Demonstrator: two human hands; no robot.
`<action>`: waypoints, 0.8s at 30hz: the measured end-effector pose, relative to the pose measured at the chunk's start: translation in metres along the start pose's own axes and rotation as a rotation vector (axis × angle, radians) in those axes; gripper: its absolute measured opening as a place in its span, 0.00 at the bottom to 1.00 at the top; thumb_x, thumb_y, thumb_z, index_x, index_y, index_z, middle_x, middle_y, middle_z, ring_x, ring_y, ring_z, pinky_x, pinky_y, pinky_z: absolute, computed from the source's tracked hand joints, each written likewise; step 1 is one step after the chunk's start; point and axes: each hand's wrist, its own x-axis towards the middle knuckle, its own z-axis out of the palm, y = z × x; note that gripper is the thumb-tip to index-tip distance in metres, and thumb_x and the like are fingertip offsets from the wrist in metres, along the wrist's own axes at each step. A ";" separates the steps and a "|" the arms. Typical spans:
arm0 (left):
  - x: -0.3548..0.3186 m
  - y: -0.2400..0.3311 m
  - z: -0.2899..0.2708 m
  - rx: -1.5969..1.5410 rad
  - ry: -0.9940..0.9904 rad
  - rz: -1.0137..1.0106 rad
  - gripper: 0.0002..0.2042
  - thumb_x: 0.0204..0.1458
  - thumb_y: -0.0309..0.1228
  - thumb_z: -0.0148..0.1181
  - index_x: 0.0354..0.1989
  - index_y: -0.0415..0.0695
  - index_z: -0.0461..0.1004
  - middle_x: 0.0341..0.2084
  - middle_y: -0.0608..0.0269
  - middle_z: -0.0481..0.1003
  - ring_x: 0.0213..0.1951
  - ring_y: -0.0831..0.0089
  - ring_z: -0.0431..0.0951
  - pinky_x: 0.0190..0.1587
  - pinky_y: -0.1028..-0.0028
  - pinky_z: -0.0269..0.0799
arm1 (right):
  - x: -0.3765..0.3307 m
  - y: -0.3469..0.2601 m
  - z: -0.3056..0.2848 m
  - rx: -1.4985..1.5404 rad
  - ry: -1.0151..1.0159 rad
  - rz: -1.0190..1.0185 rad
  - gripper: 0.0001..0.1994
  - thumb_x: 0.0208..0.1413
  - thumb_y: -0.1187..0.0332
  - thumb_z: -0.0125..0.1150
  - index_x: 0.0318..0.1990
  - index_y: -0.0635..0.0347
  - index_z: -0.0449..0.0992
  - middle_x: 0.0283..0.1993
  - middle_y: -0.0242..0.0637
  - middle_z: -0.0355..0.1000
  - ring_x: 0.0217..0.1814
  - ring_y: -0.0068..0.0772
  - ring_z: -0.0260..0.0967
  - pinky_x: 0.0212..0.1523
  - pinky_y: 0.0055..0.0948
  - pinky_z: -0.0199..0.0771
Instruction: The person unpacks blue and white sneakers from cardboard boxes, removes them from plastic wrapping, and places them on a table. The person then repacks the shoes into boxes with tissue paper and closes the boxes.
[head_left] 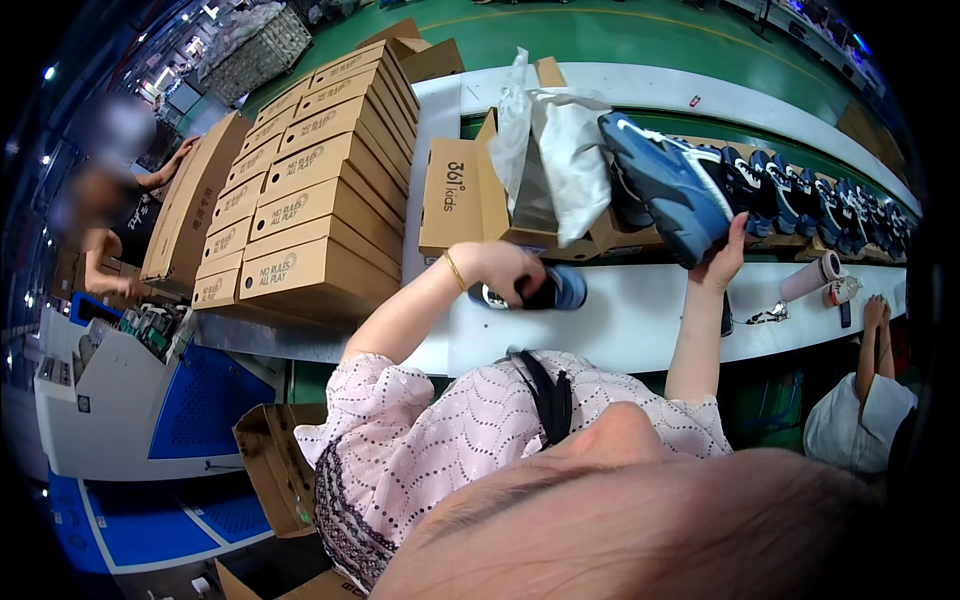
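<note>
Left grip (505,268) clamped on a dark shoe (545,292) pressed to the white bench (620,320), right grip (728,262) holding up a blue sneaker (668,185) by its heel above the open box (470,195); probably light, flexible uppers, firm soles, best held at heel or sole

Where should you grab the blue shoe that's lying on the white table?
Probably around its middle, from above. The blue shoe on the table lies on its side across the white table, so its narrow waist faces up. The left hand already rests over it there. The right hand holds the other blue shoe up by its sole end.
</note>
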 end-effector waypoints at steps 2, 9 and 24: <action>-0.009 0.012 -0.005 -0.154 0.032 0.010 0.21 0.39 0.47 0.64 0.32 0.42 0.73 0.35 0.55 0.74 0.39 0.61 0.74 0.40 0.67 0.69 | 0.000 0.004 -0.012 -0.117 -0.010 -0.066 0.23 0.57 0.53 0.51 0.51 0.63 0.66 0.50 0.41 0.68 0.52 0.39 0.65 0.53 0.36 0.63; 0.014 -0.098 -0.035 0.074 1.469 -0.506 0.33 0.41 0.49 0.64 0.48 0.33 0.64 0.45 0.42 0.65 0.40 0.61 0.73 0.41 0.65 0.70 | -0.014 -0.003 -0.006 -0.043 -0.027 -0.017 0.22 0.56 0.53 0.53 0.48 0.62 0.67 0.48 0.42 0.68 0.49 0.38 0.67 0.51 0.36 0.64; 0.124 -0.100 -0.062 -0.247 1.532 -0.145 0.13 0.45 0.16 0.52 0.41 0.38 0.67 0.34 0.51 0.73 0.33 0.62 0.77 0.34 0.70 0.74 | -0.006 -0.011 -0.015 0.212 0.108 0.041 0.27 0.56 0.51 0.52 0.55 0.64 0.62 0.56 0.44 0.63 0.58 0.43 0.60 0.59 0.41 0.58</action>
